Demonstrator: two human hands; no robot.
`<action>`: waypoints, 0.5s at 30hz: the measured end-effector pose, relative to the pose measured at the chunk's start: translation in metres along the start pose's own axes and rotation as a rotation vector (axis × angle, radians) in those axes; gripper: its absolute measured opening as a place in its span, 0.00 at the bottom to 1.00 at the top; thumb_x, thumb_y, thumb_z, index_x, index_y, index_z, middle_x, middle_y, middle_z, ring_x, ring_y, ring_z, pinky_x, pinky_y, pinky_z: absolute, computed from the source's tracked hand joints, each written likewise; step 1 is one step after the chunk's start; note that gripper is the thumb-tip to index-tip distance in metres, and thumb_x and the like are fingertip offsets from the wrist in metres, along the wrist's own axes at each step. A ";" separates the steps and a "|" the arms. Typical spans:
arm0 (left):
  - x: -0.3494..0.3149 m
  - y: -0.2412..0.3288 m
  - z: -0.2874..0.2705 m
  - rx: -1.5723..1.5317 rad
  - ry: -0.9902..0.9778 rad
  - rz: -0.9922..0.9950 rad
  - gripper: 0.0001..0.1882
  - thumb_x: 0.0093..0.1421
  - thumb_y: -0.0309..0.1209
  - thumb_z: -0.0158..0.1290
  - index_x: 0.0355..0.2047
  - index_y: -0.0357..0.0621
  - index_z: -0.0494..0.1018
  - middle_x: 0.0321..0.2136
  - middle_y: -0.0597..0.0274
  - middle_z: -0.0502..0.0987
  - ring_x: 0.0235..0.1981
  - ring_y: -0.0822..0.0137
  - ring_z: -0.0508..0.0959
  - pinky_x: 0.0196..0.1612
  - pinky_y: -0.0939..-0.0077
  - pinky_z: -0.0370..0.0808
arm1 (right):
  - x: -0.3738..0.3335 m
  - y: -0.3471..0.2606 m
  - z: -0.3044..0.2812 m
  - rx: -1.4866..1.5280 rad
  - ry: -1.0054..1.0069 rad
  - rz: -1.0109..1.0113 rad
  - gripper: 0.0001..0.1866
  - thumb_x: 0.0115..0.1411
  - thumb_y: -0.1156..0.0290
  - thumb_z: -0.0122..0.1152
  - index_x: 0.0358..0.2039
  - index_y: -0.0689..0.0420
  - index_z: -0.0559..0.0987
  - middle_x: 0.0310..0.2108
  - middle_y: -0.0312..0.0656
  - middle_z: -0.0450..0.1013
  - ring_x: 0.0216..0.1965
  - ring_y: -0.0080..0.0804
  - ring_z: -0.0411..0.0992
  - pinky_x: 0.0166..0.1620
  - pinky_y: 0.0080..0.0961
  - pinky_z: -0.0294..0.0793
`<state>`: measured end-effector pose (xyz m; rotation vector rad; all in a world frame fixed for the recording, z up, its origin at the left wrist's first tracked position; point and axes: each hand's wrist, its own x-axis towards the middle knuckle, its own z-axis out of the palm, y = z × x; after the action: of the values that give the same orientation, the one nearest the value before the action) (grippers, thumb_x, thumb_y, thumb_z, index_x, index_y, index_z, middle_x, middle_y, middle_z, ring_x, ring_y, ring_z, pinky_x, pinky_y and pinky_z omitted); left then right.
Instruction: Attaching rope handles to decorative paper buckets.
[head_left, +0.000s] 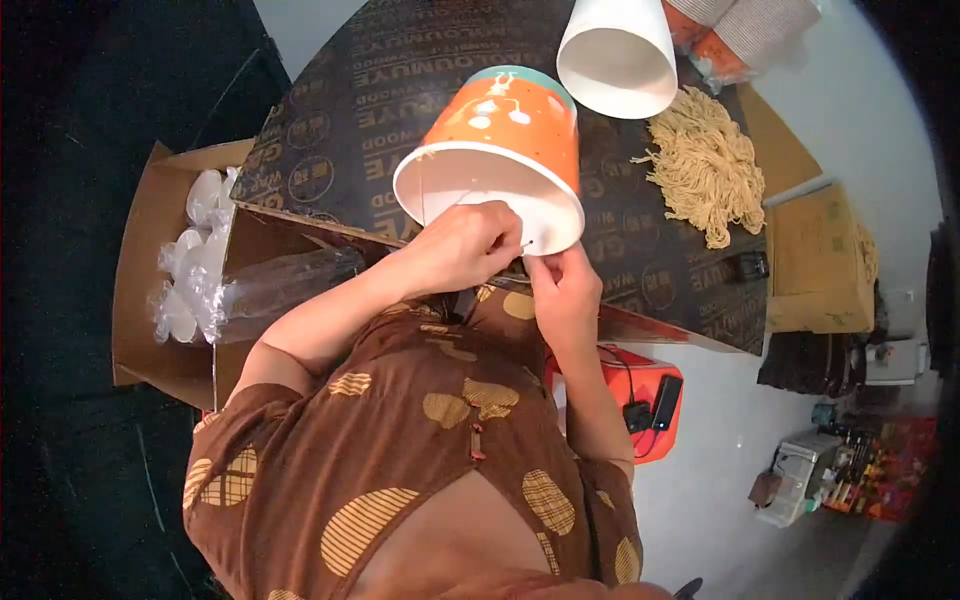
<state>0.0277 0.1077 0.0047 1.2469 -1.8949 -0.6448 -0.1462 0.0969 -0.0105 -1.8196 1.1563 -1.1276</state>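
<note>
Closest to me, my left hand (pixel 462 248) is curled nearly closed, fingertips pinched on the rim of the orange cup (pixel 500 150) at its near edge. My right hand (pixel 563 290) sits just beside it, fingers bent and pressed together at the same spot on the rim; something thin and pin-like shows between the two hands, but I cannot tell what it is. Both hands touch the cup.

The cup is a paper one, orange outside with a teal band at its base and white marks on the side. It lies tilted on the dark board (pixel 400 80), mouth turned toward me, and its white inside looks empty.

Left of my arm, a cardboard box (pixel 150 260) stands open beside the board; it holds clear plastic bags of white lids or small cups (pixel 195 250). A clear plastic sleeve (pixel 290 280) lies across its edge.

Below the board to my right, a red case (pixel 640 395) sits on the floor with a black device on it.

Farther off on the board, a white cup (pixel 620 55) lies tipped with its mouth toward me, and it too looks empty. Right of it rests a heap of pale yellow string (pixel 705 165). Beyond the board's right edge is a closed carton (pixel 820 260).
</note>
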 end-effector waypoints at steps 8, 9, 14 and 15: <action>-0.007 0.002 -0.003 -0.093 -0.077 0.059 0.05 0.50 0.22 0.53 0.22 0.35 0.68 0.25 0.51 0.72 0.27 0.49 0.73 0.32 0.62 0.70 | -0.011 0.001 -0.007 -0.131 -0.082 0.154 0.05 0.56 0.75 0.59 0.30 0.64 0.77 0.22 0.54 0.74 0.25 0.48 0.76 0.28 0.35 0.72; -0.007 0.003 -0.004 -0.130 -0.096 0.060 0.05 0.50 0.21 0.53 0.21 0.35 0.68 0.26 0.53 0.72 0.26 0.53 0.73 0.31 0.64 0.70 | -0.012 0.003 -0.006 -0.132 -0.079 0.157 0.05 0.56 0.75 0.59 0.30 0.64 0.77 0.22 0.54 0.74 0.25 0.48 0.76 0.28 0.35 0.72; -0.006 0.000 0.004 -0.287 -0.090 0.070 0.06 0.49 0.19 0.55 0.20 0.34 0.67 0.30 0.58 0.74 0.23 0.66 0.72 0.27 0.73 0.69 | -0.018 0.008 -0.004 -0.084 -0.019 0.158 0.06 0.57 0.74 0.59 0.29 0.64 0.77 0.20 0.52 0.73 0.21 0.41 0.75 0.26 0.32 0.70; -0.008 -0.003 0.006 -0.322 -0.065 0.117 0.07 0.49 0.19 0.55 0.20 0.34 0.68 0.32 0.58 0.74 0.22 0.70 0.71 0.25 0.76 0.68 | -0.021 0.008 -0.004 -0.088 -0.013 0.153 0.06 0.57 0.74 0.59 0.29 0.64 0.77 0.20 0.52 0.73 0.21 0.41 0.75 0.26 0.32 0.70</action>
<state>0.0259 0.1141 -0.0036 0.9131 -1.8136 -0.8960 -0.1566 0.1130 -0.0220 -1.7676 1.3326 -0.9895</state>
